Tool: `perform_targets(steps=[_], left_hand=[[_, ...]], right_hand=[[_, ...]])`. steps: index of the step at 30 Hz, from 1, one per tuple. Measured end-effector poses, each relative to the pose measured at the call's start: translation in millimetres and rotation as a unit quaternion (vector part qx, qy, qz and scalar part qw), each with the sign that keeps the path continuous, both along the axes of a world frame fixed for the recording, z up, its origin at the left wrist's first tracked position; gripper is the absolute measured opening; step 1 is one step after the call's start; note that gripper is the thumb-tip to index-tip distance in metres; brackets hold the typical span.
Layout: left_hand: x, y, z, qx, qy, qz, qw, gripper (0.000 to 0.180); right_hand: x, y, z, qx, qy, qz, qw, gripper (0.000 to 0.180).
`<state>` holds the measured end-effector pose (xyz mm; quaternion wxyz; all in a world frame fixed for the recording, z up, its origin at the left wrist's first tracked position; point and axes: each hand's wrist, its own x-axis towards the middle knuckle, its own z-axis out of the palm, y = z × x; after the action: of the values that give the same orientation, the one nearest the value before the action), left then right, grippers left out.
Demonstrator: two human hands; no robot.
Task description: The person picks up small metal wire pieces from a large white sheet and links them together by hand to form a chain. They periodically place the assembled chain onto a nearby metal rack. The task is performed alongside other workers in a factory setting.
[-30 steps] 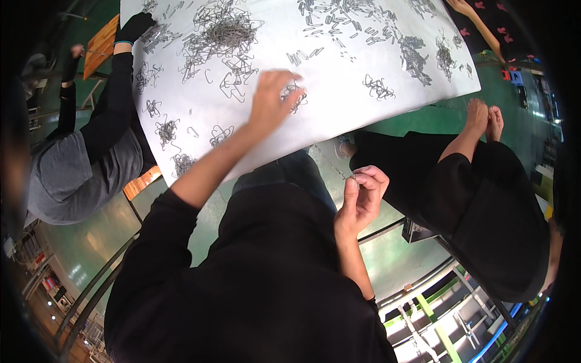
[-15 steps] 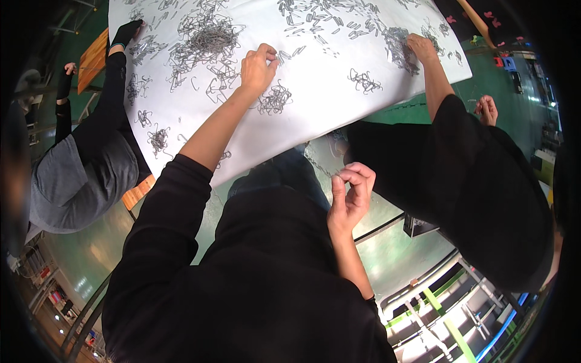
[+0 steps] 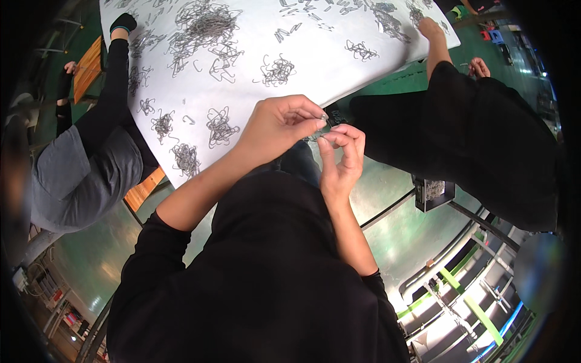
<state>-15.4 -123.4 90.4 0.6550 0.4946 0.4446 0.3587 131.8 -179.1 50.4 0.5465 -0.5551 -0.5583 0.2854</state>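
My left hand [image 3: 275, 129] is closed in a pinch on a small metal piece [image 3: 325, 118], just off the table's near edge. Right beside it, my right hand [image 3: 343, 158] has its thumb and fingertips pinched together. A thin grey chain-like strand [image 3: 311, 138] shows at its fingertips; its lower part blends into the dark background. The two sets of fingertips nearly meet. Small heaps of bent wire hooks lie on the white-covered table [image 3: 321, 72]: one heap [image 3: 278, 71] beyond my left hand, another [image 3: 221, 127] left of it, and one [image 3: 185, 158] near the corner.
A large hook pile [image 3: 209, 29] sits farther back, with loose narrow metal links [image 3: 287, 31] to its right. A co-worker's gloved hand [image 3: 123, 23] reaches over the left edge. Another's hand [image 3: 430, 28] works at the right. A black box [image 3: 433, 192] holds small metal pieces.
My left hand has come back from the table toward my right hand, now with a small metal piece in its pinch. My right hand has risen slightly. The right co-worker's hand has shifted.
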Motion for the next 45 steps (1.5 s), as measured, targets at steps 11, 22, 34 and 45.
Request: perform_targets(steps=[11,22,34,45], left_hand=[[-19.2,-34.3,-13.2,0.240,0.088,0.109,0.960,0.013],[-36.4,-66.6,-37.1,0.249,0.101,0.144,0.952,0.010],[-33.4,-71.9,-40.6,0.220,0.105,0.151,0.958,0.011],[-20.8,-59.0,-35.6,0.233,0.102,0.149,0.956,0.016]], right_hand=[[-9.4,-5.0,-10.7,0.006,-0.083,0.045,0.996,0.010],[-124.5,152.7,-86.5,-0.086,-0.333,0.282,0.896,0.011],[-97.5,162.7,-87.5,-0.348,-0.065,0.382,0.854,0.014],[-1.0,24.4,38.4,-0.271,0.302,0.209,0.890,0.007]])
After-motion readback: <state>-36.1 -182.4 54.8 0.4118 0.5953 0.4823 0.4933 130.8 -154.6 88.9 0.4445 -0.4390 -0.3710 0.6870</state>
